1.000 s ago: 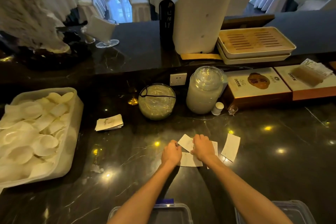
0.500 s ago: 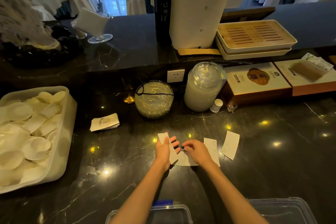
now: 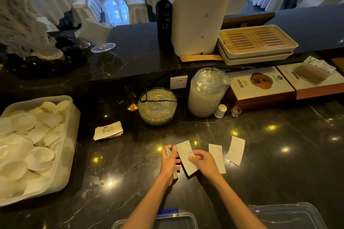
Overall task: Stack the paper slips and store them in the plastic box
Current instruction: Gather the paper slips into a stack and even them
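Left hand: your fingers grip a slip upright.
Right hand: fingers pinch a second slip.

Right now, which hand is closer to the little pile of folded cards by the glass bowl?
Left. The left hand sits below and right of the pile of folded cards, holding a slip. The right hand is farther right, on the other slip.

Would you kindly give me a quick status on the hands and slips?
Left hand gripping white paper slip; right hand on another. Two slips loose on counter. Clear plastic box empty, nothing blocking.
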Motion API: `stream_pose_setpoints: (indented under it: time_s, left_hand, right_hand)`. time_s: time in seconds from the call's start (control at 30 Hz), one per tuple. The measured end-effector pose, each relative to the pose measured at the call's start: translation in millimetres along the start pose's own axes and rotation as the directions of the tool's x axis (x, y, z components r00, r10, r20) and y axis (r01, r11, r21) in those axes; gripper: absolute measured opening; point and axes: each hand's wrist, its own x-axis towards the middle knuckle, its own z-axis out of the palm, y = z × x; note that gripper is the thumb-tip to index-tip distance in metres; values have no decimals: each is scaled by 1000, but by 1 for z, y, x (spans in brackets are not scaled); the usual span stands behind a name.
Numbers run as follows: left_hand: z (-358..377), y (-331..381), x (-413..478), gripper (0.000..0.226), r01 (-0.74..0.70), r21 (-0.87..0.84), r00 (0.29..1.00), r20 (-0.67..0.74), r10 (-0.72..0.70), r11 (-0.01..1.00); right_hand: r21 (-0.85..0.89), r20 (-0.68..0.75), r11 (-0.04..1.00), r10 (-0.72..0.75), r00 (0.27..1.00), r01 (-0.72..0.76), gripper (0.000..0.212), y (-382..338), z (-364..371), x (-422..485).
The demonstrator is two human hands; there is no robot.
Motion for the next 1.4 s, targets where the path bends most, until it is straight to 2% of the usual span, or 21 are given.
stream_pose_setpoints:
  time_s: [0.1,0.17,0.23,0.3,0.37,0.47,0.53,0.6,0.67,0.73,0.8,0.87,0.93,1.0,1.1,1.2,1.27,1.3,1.33,1.4]
  left_hand:
    - [16,2,-4,35,72,-73,997,35,-70,995]
    - [20,1,-1,35,94,-140,994,70,-85,986]
    - [22,0,1,40,116,-156,987,132,-96,981]
    - [23,0,1,41,128,-157,981,164,-102,979]
    - [26,0,0,36,144,-204,981,158,-113,968]
    - [30,3,0,33,110,-162,991,89,-96,981]
    - [28,2,-1,34,75,-91,996,47,-71,993]
    - [26,-1,-1,35,56,-48,998,32,-54,997]
    - [26,-4,-1,34,67,-28,996,53,-66,997]
    - [29,-7,-2,35,83,3,993,79,-83,997]
    - [35,-11,-4,39,56,80,993,97,-64,995]
    - [39,-13,-7,45,13,149,993,113,-30,989]
    - [42,-13,-10,48,-5,180,993,114,-16,984]
    - [40,-12,-10,48,6,204,996,90,-25,979]
    - [33,-11,-9,45,37,216,996,70,-53,976]
    - [32,-12,-12,44,50,177,984,159,-79,983]
    - [35,-13,-13,43,47,180,974,208,-85,983]
    - [38,-14,-14,40,39,186,975,208,-79,982]
    - [40,-14,-14,36,35,183,977,199,-71,982]
    - [43,-15,-13,32,57,128,981,176,-79,990]
  right_hand:
    - [78,-51,996,-42,998,46,20,1,16,-13]
    - [57,-53,997,-51,997,54,17,5,19,-16]
    - [-142,-25,987,-74,997,69,27,12,18,-14]
    - [-378,-33,923,-92,995,73,36,18,17,-11]
    - [-382,-158,923,-112,981,44,34,21,9,-7]
    - [-402,-486,894,-24,873,-199,37,32,-15,0]
    - [-408,-537,839,97,838,-359,47,40,-26,-1]
    - [-406,-512,824,153,845,-395,50,49,-29,0]
    - [-325,-483,872,179,857,-366,44,55,-30,2]
    - [-105,-434,943,241,868,-314,30,55,-30,5]
    - [118,-354,963,269,896,-242,17,50,-28,2]
    - [312,-218,934,249,944,-175,13,46,-24,-4]
    - [412,-46,891,231,972,-193,15,42,-20,-14]
    - [425,46,875,233,971,-230,18,43,-21,-22]
    - [388,62,887,247,967,-251,21,46,-30,-27]
    - [437,203,849,231,952,-299,22,48,-35,-30]
    - [336,289,889,217,933,-311,22,47,-31,-27]
    - [265,279,919,217,935,-293,21,45,-30,-23]
    - [200,203,944,222,954,-262,21,43,-29,-18]
    - [54,-154,972,233,960,-228,19,42,-38,-5]
